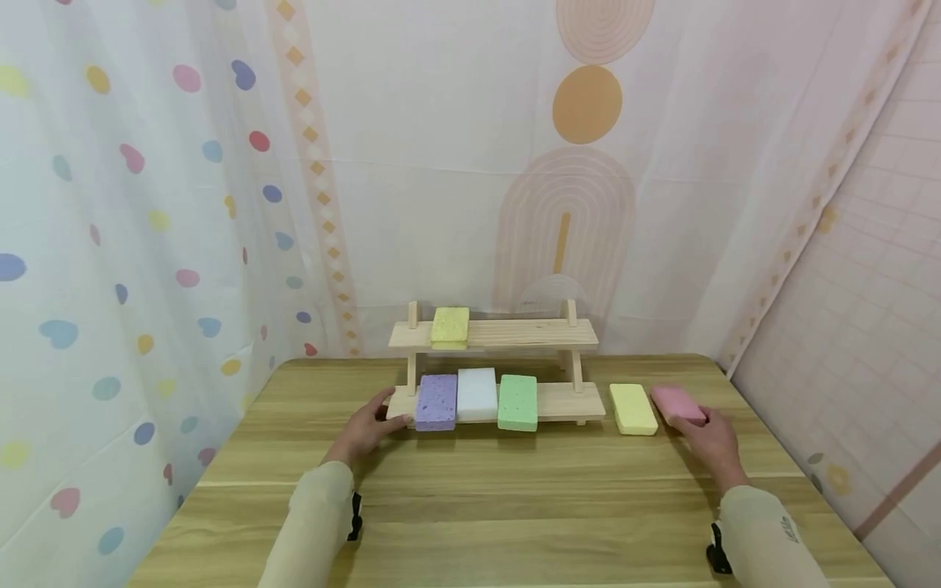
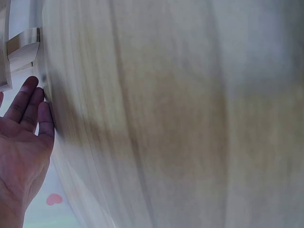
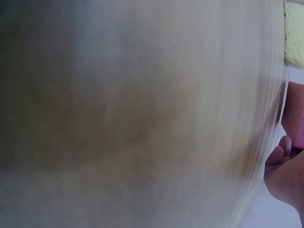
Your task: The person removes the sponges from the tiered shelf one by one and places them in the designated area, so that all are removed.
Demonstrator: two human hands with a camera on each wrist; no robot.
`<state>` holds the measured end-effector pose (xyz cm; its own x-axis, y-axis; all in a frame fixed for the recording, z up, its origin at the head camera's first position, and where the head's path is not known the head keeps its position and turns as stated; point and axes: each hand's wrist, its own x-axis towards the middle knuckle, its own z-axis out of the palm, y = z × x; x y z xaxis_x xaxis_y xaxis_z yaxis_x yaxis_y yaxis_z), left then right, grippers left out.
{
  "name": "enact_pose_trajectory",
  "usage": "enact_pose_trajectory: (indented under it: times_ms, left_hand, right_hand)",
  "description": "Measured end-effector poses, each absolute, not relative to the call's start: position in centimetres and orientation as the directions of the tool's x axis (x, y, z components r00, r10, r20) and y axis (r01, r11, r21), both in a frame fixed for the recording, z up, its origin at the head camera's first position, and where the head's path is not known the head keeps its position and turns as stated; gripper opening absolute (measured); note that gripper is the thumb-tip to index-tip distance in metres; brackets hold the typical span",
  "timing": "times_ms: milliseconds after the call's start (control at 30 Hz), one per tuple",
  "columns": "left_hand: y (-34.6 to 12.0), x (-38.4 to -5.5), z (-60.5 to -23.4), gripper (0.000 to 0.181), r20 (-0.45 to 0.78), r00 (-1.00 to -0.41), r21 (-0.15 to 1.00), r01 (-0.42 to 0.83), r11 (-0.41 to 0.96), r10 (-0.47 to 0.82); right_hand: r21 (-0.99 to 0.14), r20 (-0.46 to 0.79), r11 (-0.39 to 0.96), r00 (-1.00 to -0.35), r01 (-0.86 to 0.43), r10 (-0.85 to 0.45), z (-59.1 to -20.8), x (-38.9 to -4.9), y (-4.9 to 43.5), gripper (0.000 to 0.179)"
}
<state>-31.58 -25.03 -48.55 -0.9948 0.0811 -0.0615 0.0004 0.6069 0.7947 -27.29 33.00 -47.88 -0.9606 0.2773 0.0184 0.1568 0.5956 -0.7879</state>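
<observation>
A two-tier wooden rack (image 1: pixel 532 331) stands at the back of the table. My left hand (image 1: pixel 365 429) is at the left end of its lower shelf, thumb along the front edge; the left wrist view shows the other fingers (image 2: pixel 29 107) stretched out beside the rack. My right hand (image 1: pixel 711 441) grips the near end of a pink sponge (image 1: pixel 676 403), right of the rack, with the sponge lying close over the tabletop. A pale yellow sponge (image 1: pixel 633 409) lies just left of it. On the lower shelf sit purple (image 1: pixel 437 402), white (image 1: pixel 477 394) and green (image 1: pixel 518 403) sponges.
Another yellow sponge (image 1: pixel 450 327), seemingly stacked on a second one, sits on the upper shelf's left part. Behind the wooden table (image 1: pixel 500 506) hangs a patterned curtain (image 1: pixel 426 163), which also runs along the left and right sides.
</observation>
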Motion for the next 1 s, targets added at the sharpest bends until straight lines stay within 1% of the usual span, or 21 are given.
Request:
enact_pose_trajectory:
  times_ms: [133,233,400,733,1000]
  left_hand:
    - [-24.9,-31.6,-48.5,0.090,-0.064,-0.995,0.802,-0.006,0.598,0.076]
    - [-24.8,-31.6,-48.5,0.090,-0.064,-0.995,0.800,-0.007,0.599,0.074]
    - [-24.9,-31.5,-48.4,0.090,-0.067,-0.995,0.796,-0.012,0.605,0.070]
    - [-24.7,-31.3,-48.2,0.088,-0.077,-0.995,0.793,-0.022,0.608,0.064]
    - [-24.9,-31.3,-48.4,0.089,-0.056,-0.996,0.787,0.001,0.616,0.072]
  right_hand:
    - [-0.764,0.003,0.624,-0.968,0.161,0.252,-48.0,-27.4,33.2,0.077]
    - [-0.738,0.010,0.658,-0.972,0.151,0.234,-48.1,-27.4,33.3,0.074]
    - [-0.700,0.025,0.703,-0.979,0.126,0.200,-48.0,-27.4,33.3,0.073]
    - [-0.723,-0.031,0.670,-0.977,0.169,0.212,-47.5,-27.0,33.1,0.075]
    - [-0.719,-0.027,0.677,-0.980,0.156,0.197,-46.7,-27.0,33.1,0.083]
